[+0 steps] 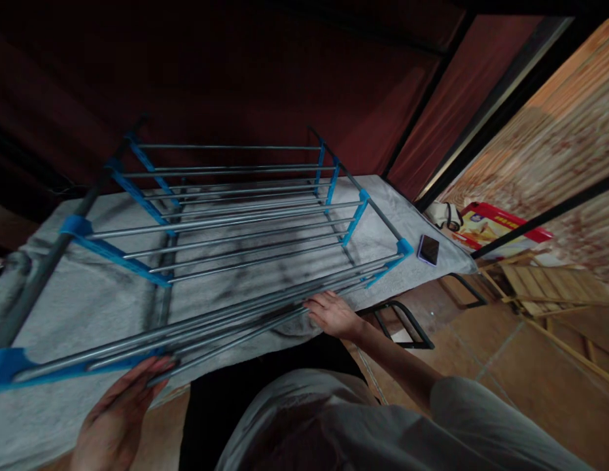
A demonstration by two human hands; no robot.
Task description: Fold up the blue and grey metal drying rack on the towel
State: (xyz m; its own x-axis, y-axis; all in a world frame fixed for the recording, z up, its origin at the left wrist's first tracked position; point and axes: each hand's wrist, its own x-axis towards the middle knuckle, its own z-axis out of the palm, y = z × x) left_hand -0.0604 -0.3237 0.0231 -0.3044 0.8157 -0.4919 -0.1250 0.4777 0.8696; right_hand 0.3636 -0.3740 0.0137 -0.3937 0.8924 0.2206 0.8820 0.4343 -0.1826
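Observation:
A metal rack point(226, 222) with grey rods and blue plastic connectors lies on its side on a grey cloth-covered table point(88, 301). My left hand point(120, 405) is at the near left, fingers stretched out flat against the lowest rods by a blue connector. My right hand point(333, 314) rests palm down on the near rods at the middle, fingers extended over them. Neither hand wraps round anything.
A phone point(428, 249) lies on the table's right corner. Beyond the table on the tiled floor are a red box point(495, 226), a wooden folding frame point(544, 281) and a black metal frame point(407, 324). Dark red curtains hang behind.

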